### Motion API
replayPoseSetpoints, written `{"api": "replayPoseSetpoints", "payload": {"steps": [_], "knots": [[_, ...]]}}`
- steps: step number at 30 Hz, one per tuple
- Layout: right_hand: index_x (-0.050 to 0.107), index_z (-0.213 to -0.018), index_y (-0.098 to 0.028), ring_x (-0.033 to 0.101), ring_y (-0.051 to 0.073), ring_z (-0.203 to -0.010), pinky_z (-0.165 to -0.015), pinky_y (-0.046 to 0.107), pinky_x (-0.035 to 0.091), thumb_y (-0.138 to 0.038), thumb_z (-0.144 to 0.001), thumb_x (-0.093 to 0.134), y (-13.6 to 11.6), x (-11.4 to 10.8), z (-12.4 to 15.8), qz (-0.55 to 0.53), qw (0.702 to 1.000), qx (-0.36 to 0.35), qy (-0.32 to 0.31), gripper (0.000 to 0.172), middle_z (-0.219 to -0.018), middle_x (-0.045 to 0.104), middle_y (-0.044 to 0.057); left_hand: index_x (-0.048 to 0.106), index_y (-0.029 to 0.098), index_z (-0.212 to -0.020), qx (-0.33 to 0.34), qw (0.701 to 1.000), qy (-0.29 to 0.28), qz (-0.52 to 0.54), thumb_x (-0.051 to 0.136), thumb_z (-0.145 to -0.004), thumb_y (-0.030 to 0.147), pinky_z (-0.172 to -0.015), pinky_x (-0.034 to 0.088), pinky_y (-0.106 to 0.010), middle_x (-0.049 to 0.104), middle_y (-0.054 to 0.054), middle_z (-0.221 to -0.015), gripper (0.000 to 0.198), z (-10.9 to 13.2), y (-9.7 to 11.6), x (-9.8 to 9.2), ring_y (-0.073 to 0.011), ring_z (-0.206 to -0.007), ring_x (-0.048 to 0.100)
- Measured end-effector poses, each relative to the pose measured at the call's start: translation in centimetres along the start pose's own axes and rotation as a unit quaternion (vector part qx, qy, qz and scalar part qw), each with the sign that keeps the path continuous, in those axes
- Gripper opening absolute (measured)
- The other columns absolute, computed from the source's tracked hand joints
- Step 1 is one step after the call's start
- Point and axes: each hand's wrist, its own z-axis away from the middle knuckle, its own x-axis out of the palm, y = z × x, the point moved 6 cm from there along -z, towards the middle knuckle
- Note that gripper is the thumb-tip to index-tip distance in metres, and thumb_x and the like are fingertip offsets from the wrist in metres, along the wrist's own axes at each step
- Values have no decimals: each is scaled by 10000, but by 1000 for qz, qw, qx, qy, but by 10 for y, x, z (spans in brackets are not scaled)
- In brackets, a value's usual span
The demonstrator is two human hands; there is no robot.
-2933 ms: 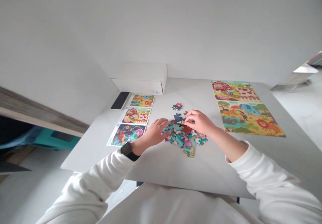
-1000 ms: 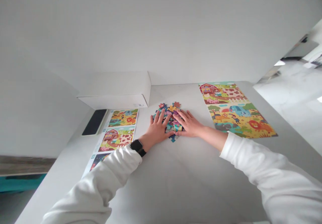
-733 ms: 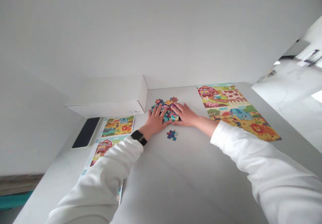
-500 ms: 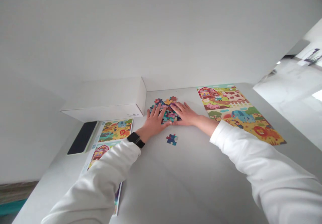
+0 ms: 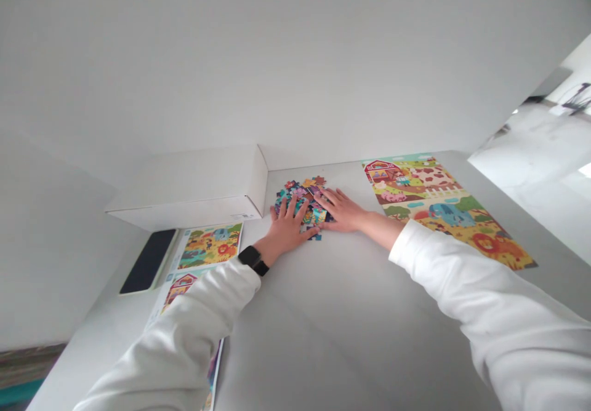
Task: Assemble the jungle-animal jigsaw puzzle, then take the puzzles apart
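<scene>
A heap of colourful loose puzzle pieces [image 5: 302, 194] lies on the white table [image 5: 351, 312] near its far edge. My left hand [image 5: 287, 226] lies flat on the near left side of the heap, fingers spread; a black watch [image 5: 253, 259] sits on that wrist. My right hand [image 5: 341, 209] rests flat on the heap's right side, fingers stretched out. Both hands press on the pieces and hold none. A blue piece [image 5: 315, 236] peeks out at my left thumb.
A finished farm-and-animals puzzle [image 5: 443, 208] lies to the right. A white box [image 5: 194, 186] stands at the back left against the wall. In front of it lie a printed picture sheet [image 5: 210, 245] and a dark phone [image 5: 148, 268].
Both hands pushed the heap away from me toward the wall. A blue piece left behind half a second ago now lies at my left thumb, at the heap's near edge.
</scene>
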Motion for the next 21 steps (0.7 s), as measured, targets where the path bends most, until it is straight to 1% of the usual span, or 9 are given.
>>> {"api": "replayPoseSetpoints", "payload": {"steps": [4,8,10,13,18,20,21], "knots": [[290,-1734,-111,265,465,-1649,-1316,677,230,-729,-1001,567,11,1,-13,3,1000,8,-4,997,-1793,231,276,265,263,-1758,7,1000,0,0,444,-1026,769,-1259,230,-787,163,-193,-1829,908,-16,-9,0,-514,-1661,186],[305,-1732,-144,272,453,-1648,-1310,692,235,-747,-1013,520,19,1,-21,0,1000,16,3,963,-1794,241,265,217,273,-1768,18,1000,-4,2,457,-1054,698,-1268,249,-765,174,-176,-1830,865,-32,-18,1,-496,-1655,225],[312,-1728,-134,278,452,-1645,-1314,684,231,-750,-1015,512,21,1,-25,4,1000,23,2,963,-1793,239,270,206,256,-1770,18,1000,-10,8,457,-1059,681,-1278,238,-756,184,-174,-1829,865,-40,-22,1,-481,-1663,215],[318,-1722,-114,279,448,-1646,-1323,657,226,-734,-1016,528,25,0,-30,12,999,32,-3,963,-1795,229,272,241,218,-1761,14,1000,-10,16,463,-1061,667,-1291,235,-737,202,-182,-1823,861,-48,-26,0,-457,-1677,185],[272,-1737,-138,278,435,-1649,-1317,675,223,-728,-997,559,29,-5,-37,7,999,44,-4,989,-1789,261,263,274,190,-1749,9,999,8,31,450,-1073,638,-1305,220,-725,209,-173,-1823,829,-57,-32,-1,-447,-1678,186],[267,-1735,-135,289,440,-1641,-1310,689,220,-719,-997,564,31,-10,-37,1,999,54,3,986,-1774,292,270,286,180,-1743,11,999,30,37,452,-1077,622,-1314,205,-718,253,-178,-1810,817,-57,-33,-6,-438,-1672,213],[277,-1728,-132,296,440,-1636,-1306,691,223,-702,-1006,562,32,-13,-36,-3,998,58,13,964,-1766,307,271,294,168,-1738,16,998,51,41,460,-1075,622,-1324,200,-701,287,-188,-1796,820,-56,-32,-11,-427,-1667,236]]}}
